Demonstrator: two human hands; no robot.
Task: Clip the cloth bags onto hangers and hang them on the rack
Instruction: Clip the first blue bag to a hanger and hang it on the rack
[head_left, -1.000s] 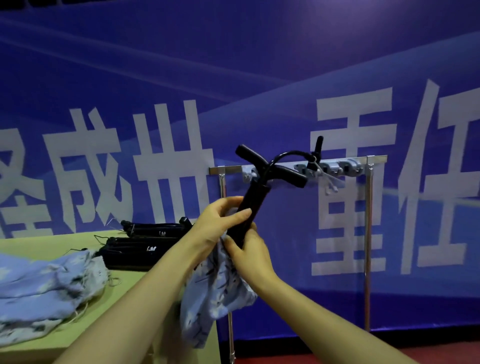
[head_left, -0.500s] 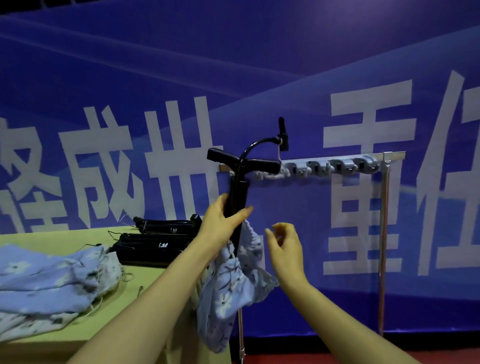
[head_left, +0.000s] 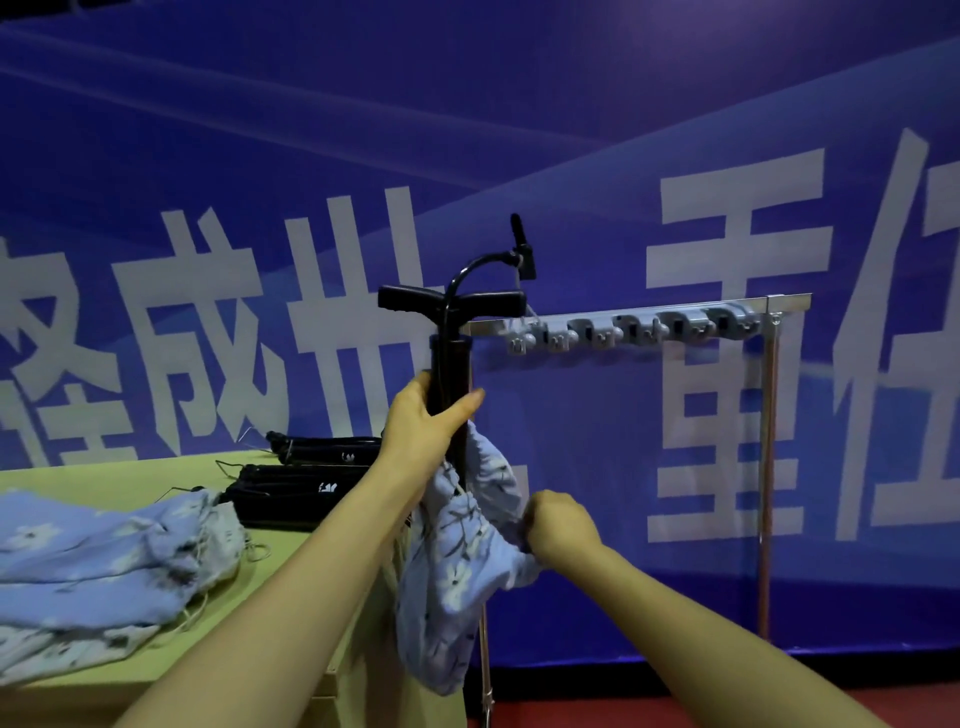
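Observation:
My left hand (head_left: 421, 431) is shut around the barrel of a black pump-shaped tool (head_left: 451, 358) with a T-handle and a curved hose, held upright. A blue floral cloth bag (head_left: 457, 577) hangs around the tool's lower end, which it hides. My right hand (head_left: 561, 525) is closed on a fold of that bag at its right side. Behind stands the metal rack (head_left: 779, 302), its top bar carrying a row of grey clips (head_left: 634, 328). The tool's handle is level with the bar's left end.
A yellow-green table (head_left: 156, 470) is at the left. A pile of blue floral cloth bags (head_left: 104, 561) lies on it, with black tools (head_left: 296, 496) behind them. The rack's right post (head_left: 766, 467) stands before a blue banner wall. Red floor shows below.
My right hand left the tool's barrel, dropped down to the right and closed on the cloth bag. The tool, tilted before, now stands upright in my left hand.

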